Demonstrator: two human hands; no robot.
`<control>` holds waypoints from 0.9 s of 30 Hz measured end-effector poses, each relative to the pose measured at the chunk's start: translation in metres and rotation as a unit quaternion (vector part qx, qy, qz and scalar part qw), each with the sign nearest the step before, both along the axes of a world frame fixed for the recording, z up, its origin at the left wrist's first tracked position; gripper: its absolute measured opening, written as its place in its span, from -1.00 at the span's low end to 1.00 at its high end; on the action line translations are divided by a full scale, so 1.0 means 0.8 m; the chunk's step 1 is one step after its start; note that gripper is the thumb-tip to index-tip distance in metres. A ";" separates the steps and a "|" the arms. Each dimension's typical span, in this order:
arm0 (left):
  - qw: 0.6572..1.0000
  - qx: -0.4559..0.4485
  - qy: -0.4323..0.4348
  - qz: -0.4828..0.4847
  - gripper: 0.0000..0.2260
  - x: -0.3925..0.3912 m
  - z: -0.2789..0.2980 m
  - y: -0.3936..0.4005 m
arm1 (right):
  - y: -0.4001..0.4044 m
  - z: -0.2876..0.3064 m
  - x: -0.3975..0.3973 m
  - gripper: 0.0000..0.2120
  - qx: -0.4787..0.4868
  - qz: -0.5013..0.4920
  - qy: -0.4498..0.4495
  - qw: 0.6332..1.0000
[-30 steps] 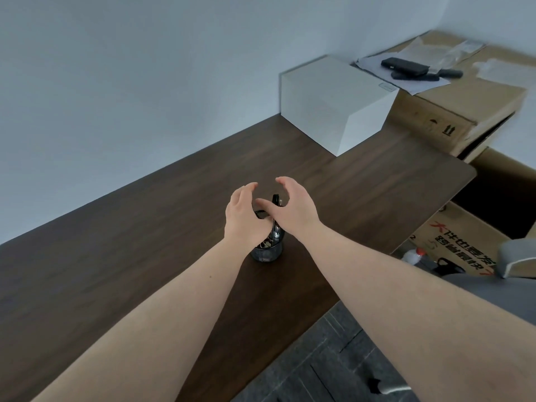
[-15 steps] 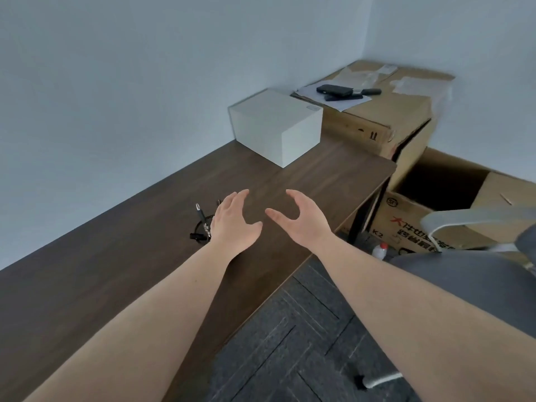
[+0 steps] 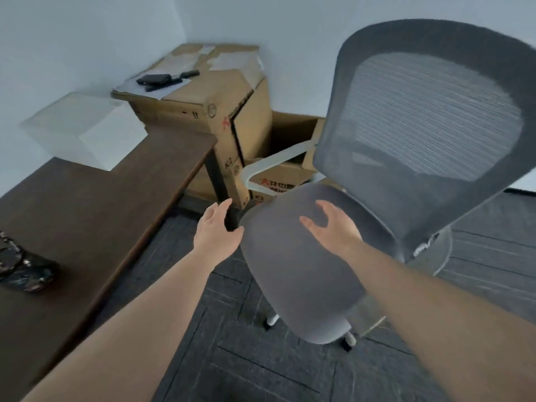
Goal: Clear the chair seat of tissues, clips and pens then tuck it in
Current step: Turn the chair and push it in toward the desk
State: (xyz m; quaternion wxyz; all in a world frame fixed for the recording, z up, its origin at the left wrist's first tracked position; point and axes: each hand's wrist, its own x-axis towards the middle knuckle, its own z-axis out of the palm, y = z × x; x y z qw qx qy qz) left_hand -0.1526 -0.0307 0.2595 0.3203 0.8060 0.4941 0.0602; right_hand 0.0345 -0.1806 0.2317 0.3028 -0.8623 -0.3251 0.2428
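Both our hands are out in front of us, empty, fingers spread. Our left hand (image 3: 216,229) hangs beside the seat's 9 o'clock edge, thumb close to the cushion; whether it touches we cannot tell. Our right hand (image 3: 333,229) hovers over the seat with palm turned inward and fingers curled loosely around nothing.

From largest to smallest: the chair (image 3: 406,158) fills the right half of the view, at 3 o'clock from the desk. Its grey mesh back (image 3: 429,117) rises toward 1 o'clock, and the grey seat (image 3: 293,274) below it lies bare — nothing rests on the cushion. A white armrest (image 3: 278,161) curves out at 11 o'clock of the seat, and white base legs with castors (image 3: 349,340) show under its 6 o'clock edge.

The dark wooden desk (image 3: 87,216) runs along the left side, its black leg (image 3: 222,187) just behind our left hand. On the desk at 11 o'clock sits a white box (image 3: 87,132). At 9 o'clock, on the frame's edge, lies a dark blurred holder (image 3: 23,268), too smeared to read.

Cardboard boxes (image 3: 220,111) are stacked in the corner at 12 o'clock — on the top one lie papers and two black devices (image 3: 159,79). Dark carpet (image 3: 246,367) covers the floor.
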 end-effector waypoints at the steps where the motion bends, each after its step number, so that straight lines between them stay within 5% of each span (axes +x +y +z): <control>1: 1.000 0.000 0.004 -0.025 -0.39 0.025 -0.005 -0.018 | -0.029 -0.005 0.023 -0.31 -0.011 -0.028 -0.005 1.000; 9: 0.972 -0.039 0.048 -0.228 -0.34 0.184 -0.051 -0.159 | -0.204 -0.043 0.134 -0.13 -0.027 -0.246 -0.041 0.968; 20: 0.925 -0.089 0.114 -0.352 -0.23 0.262 -0.123 -0.267 | -0.221 -0.066 0.208 -0.01 0.014 -0.269 0.003 0.963; 27: 0.906 -0.124 0.157 -0.373 -0.19 0.264 -0.148 -0.275 | -0.211 -0.056 0.236 -0.33 0.154 -0.342 0.049 0.926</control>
